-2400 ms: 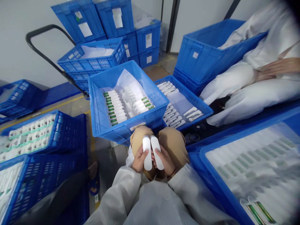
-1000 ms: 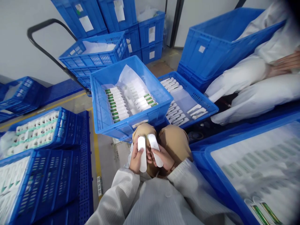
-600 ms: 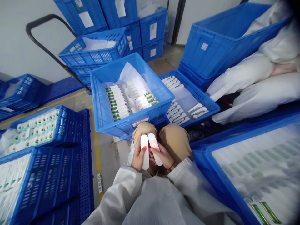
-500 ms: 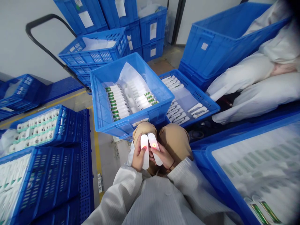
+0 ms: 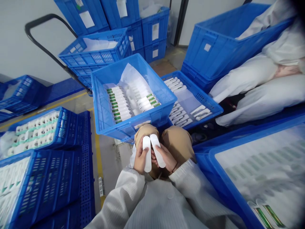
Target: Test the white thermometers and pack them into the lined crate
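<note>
In the head view I hold two long white handheld devices with rounded ends side by side above my knees. My left hand (image 5: 140, 160) is closed around the left white handheld device (image 5: 148, 163), its thumb lying on the front face. Around the right white handheld device (image 5: 154, 140) my right hand (image 5: 169, 159) is closed, thumb also on the front. Both devices show plain faces with no light. Just beyond my knees stands a blue bin (image 5: 114, 127) with rows of similar white pieces (image 5: 120, 105), several with green and gold parts. My fingers behind the devices are partly hidden.
A shallow blue crate (image 5: 205, 98) with white parts lies right of the bin. Blue crates (image 5: 71, 127) are stacked at left, and a large blue bin (image 5: 212, 165) stands close at right. A black trolley handle (image 5: 45, 47) rises behind. A co-worker's white-clad legs (image 5: 269, 92) are at right.
The glowing red and yellowish lights on both devices have gone out. My hands and the devices stay in nearly the same place. The co-worker's sleeve reaches slightly further left into the upper right bin.
</note>
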`<state>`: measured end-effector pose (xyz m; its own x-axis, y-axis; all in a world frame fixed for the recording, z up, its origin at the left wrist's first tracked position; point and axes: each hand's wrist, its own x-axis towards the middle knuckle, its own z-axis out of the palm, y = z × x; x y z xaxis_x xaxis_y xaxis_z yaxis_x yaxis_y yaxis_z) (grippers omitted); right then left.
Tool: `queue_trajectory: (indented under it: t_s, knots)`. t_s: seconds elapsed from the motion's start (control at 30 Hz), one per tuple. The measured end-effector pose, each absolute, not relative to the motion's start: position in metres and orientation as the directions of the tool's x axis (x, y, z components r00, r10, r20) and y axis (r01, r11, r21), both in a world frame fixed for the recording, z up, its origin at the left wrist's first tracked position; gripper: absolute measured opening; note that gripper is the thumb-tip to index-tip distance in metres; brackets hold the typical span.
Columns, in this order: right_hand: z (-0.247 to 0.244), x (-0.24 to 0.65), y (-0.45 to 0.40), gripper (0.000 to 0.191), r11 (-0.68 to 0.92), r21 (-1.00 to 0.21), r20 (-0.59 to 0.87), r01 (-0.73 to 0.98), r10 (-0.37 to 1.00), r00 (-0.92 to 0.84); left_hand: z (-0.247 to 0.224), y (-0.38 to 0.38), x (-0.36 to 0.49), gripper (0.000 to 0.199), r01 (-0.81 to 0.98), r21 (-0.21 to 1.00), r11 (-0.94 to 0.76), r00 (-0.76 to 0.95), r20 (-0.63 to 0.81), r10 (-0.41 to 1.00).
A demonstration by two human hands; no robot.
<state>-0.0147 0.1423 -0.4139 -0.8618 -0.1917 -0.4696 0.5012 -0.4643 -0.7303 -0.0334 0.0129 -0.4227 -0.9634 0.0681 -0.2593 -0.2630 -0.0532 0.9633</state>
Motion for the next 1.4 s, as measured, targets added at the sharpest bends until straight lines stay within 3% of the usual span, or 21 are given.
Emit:
queue_trajectory:
  t_s: [0.4, 0.63, 0.87, 0.97, 1.2, 1.4]
  knots:
    - [-0.413, -0.016, 0.144, 0.049, -0.369, -0.768, -0.500, 0.524, -0.166, -0.850, -0.409, 0.017, -0.032, 0.061, -0.323, 0.936, -0.139, -0.946, -0.318, 0.057]
    - [-0.413, -0.016, 0.145, 0.045, -0.360, -0.767, -0.515, 0.531, -0.150, -0.844, -0.403, 0.020, -0.030, 0.070, -0.440, 0.866, -0.238, -0.898, -0.429, 0.100]
    - [-0.407, -0.024, 0.150, 0.036, -0.256, -0.795, -0.527, 0.549, -0.155, -0.836, -0.407, 0.022, -0.022, 0.085, -0.457, 0.817, -0.351, -0.889, -0.432, 0.153]
    - [-0.406, -0.028, 0.148, 0.035, -0.280, -0.787, -0.511, 0.549, -0.202, -0.836, -0.409, 0.024, -0.020, 0.089, -0.436, 0.821, -0.369, -0.898, -0.421, 0.124]
    - [-0.409, -0.031, 0.146, 0.046, -0.222, -0.805, -0.517, 0.550, -0.194, -0.834, -0.409, 0.022, -0.018, 0.078, -0.445, 0.832, -0.332, -0.894, -0.434, 0.110]
    - [-0.412, -0.032, 0.147, 0.045, -0.234, -0.808, -0.500, 0.541, -0.213, -0.840, -0.412, 0.022, -0.018, 0.077, -0.438, 0.844, -0.311, -0.897, -0.433, 0.089]
